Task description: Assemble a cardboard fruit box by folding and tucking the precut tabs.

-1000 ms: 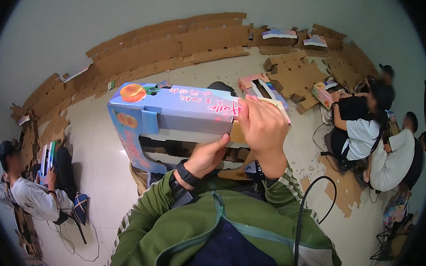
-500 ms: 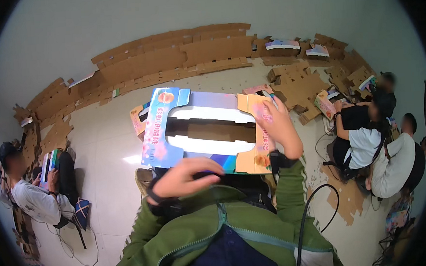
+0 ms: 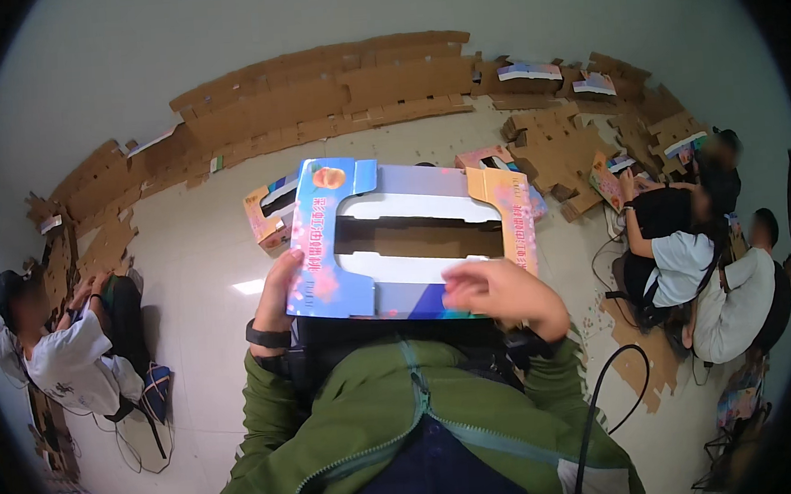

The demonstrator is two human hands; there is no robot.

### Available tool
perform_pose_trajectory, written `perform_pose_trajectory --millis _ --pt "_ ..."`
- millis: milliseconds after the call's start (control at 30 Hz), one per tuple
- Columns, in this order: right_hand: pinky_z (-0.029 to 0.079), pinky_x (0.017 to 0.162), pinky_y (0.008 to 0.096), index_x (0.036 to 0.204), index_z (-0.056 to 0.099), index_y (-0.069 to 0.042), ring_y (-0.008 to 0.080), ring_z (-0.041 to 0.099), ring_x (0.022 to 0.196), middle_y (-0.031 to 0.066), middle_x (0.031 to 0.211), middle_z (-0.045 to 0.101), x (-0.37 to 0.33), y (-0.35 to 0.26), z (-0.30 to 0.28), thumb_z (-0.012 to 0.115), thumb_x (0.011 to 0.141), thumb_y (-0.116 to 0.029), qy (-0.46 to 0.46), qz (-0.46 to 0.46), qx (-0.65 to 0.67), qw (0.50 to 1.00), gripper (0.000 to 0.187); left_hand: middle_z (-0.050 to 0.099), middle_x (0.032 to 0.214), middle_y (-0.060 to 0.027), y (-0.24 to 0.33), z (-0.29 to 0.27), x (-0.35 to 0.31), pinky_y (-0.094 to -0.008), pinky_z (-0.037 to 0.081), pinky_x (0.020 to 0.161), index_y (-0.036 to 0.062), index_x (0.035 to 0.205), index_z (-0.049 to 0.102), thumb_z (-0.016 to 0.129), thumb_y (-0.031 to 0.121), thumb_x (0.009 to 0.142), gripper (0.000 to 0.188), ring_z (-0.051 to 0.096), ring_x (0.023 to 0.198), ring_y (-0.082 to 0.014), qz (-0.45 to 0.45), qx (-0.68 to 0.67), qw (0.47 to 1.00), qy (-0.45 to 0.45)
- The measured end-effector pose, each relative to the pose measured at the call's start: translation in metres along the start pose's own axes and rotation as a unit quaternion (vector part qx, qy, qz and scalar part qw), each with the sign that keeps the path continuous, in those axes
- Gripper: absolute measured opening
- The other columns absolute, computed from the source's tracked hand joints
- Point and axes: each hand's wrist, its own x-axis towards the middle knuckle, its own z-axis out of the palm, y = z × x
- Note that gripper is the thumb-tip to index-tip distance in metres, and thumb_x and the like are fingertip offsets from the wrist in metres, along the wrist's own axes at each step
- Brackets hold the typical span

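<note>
A printed cardboard carton (image 3: 323,242) sits in front of my body, its top framed by a blue flap on the left and an orange flap on the right. Through the large opening between them, white inner edges and a brown inside show. My left hand (image 3: 278,288) grips the carton's left side near the front corner, its thumb on the edge and the other fingers partly hidden. Over the near right corner lies my right hand (image 3: 512,294), fingers bent toward the left and blurred; whether they pinch the cardboard is unclear. It covers part of the orange flap.
Behind my carton stand another similar carton (image 3: 271,205) at left and one (image 3: 490,158) at right. Flattened brown cardboard (image 3: 269,110) lines the wall. People sit at left (image 3: 66,340) and right (image 3: 677,266). A black cable (image 3: 643,368) loops beside my right arm.
My left hand has gone from above the near edge to the carton's left side and taken hold. My right hand has come down from the orange flap to the near right corner. The carton shifted slightly right.
</note>
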Motion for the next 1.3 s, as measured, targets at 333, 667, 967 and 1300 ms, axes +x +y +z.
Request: perform_pose_trajectory --millis 333,667,967,1300 --pt "0.049 0.085 0.0296 0.114 0.064 0.003 0.0152 0.064 0.092 0.0108 0.102 0.069 0.066 0.029 -0.026 0.059 0.094 -0.054 0.115 0.114 0.054 0.985 0.06 0.055 0.12 -0.0097 -0.034 0.133 -0.011 -0.0322 0.047 0.097 -0.0018 0.138 0.034 0.076 0.017 0.087 0.069 0.056 0.11 -0.0147 -0.012 0.134 0.989 -0.058" --pt "0.046 0.063 0.0224 0.105 0.065 -0.002 0.0088 0.057 0.065 0.0026 0.094 0.069 0.092 0.067 -0.129 0.064 0.097 -0.025 0.313 0.001 0.391 0.866 0.025 0.049 0.131 -0.0227 0.0 0.15 0.108 -0.0496 0.035 0.108 -0.0015 0.138 0.044 0.082 0.049 0.07 0.093 0.042 0.13 -0.043 0.419 0.666 0.591 -0.178" --pt "0.031 0.041 0.0214 0.07 0.055 -0.011 0.0041 0.029 0.04 -0.0092 0.051 0.037 0.155 0.183 -0.233 0.067 0.092 -0.041 0.334 0.095 0.645 0.681 0.039 0.062 0.081 -0.0024 0.077 -0.058 0.293 -0.0357 0.044 0.082 0.0127 0.08 0.067 0.063 0.018 0.075 0.009 0.059 0.088 -0.02 0.324 0.901 0.258 -0.128" --pt "0.045 0.102 0.0426 0.135 0.051 -0.005 0.0257 0.057 0.118 0.0103 0.131 0.057 0.195 0.354 -0.288 0.04 0.104 -0.04 0.419 0.08 0.416 0.803 0.048 0.071 0.089 -0.0075 -0.007 -0.239 0.41 -0.0405 0.048 0.088 0.0104 0.103 0.062 0.073 0.043 0.077 0.043 0.068 0.095 -0.0268 -0.08 0.932 0.352 0.008"
